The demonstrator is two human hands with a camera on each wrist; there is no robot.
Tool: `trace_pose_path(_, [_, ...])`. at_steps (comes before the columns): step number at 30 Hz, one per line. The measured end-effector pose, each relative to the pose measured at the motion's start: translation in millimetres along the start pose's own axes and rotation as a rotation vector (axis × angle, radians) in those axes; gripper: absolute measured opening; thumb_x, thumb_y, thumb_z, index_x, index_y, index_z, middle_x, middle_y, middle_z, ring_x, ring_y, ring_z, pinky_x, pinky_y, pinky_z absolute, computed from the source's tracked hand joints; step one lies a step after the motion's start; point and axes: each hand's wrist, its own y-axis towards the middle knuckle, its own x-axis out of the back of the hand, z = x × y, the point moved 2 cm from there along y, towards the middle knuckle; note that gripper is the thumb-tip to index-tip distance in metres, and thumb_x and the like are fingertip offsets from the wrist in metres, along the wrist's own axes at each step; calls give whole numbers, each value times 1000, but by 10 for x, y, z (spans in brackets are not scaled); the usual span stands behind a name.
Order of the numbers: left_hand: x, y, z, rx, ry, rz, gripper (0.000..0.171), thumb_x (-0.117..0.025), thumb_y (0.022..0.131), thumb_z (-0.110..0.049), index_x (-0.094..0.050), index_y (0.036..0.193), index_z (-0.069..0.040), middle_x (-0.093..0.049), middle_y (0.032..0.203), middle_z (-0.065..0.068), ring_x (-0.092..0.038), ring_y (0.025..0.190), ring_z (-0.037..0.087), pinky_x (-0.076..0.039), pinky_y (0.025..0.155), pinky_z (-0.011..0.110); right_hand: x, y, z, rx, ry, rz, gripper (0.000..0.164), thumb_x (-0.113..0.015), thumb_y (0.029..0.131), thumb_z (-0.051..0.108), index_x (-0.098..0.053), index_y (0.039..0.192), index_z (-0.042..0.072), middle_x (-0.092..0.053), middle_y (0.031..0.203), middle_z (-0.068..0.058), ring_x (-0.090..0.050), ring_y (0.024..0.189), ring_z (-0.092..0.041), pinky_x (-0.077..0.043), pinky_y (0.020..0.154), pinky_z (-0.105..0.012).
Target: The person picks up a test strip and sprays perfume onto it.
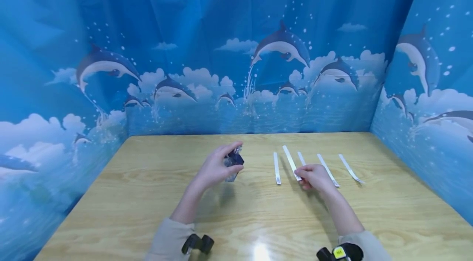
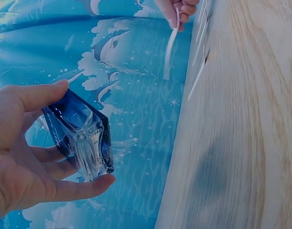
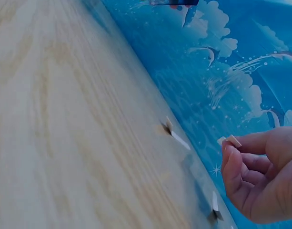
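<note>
My left hand [image 1: 214, 166] holds a faceted blue glass perfume bottle [image 2: 81, 133] between thumb and fingers, up over the middle of the table. The bottle is dark blue on its outer faces, with a clear, ridged inner part. My right hand [image 1: 315, 176] pinches the near end of a white paper strip [image 1: 290, 160] between thumb and fingertips. This strip points away from me, raised above the table, and also shows at the fingertips in the right wrist view. Nearest to the right hand lie a short-looking strip [image 1: 301, 157], partly hidden behind it, and another paper strip [image 1: 327, 170].
Further white strips lie spread on the wooden table [image 1: 148, 195]: one strip [image 1: 276, 168] to the left of the held one and a curled-end strip [image 1: 349, 168] at far right. A blue dolphin-print curtain [image 1: 207, 47] stands around the table's back and sides.
</note>
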Motion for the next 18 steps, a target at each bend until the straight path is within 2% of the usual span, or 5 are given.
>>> trace_pose_path(8, [48,3,-6,-4,-2,-7,64,-72,82,-20,-45,139,-26,-45,138,5,-40,125,30,-36,98,52,-2,94,-31,-60,36,-41,27,-59,87,2,-54,106,-17,-59,63,-4,-55,51,-6,-49,47,-19])
trace_pose_path(18, [71,-16,-9,-30,18,1,64,-72,82,-20,-43,139,-26,-47,136,6,-44,122,31,-39,95,52,-35,177,-86,-95,33,-42,27,-59,86,1,-55,105,-18,-58,60,-3,-54,48,-5,-51,47,-21])
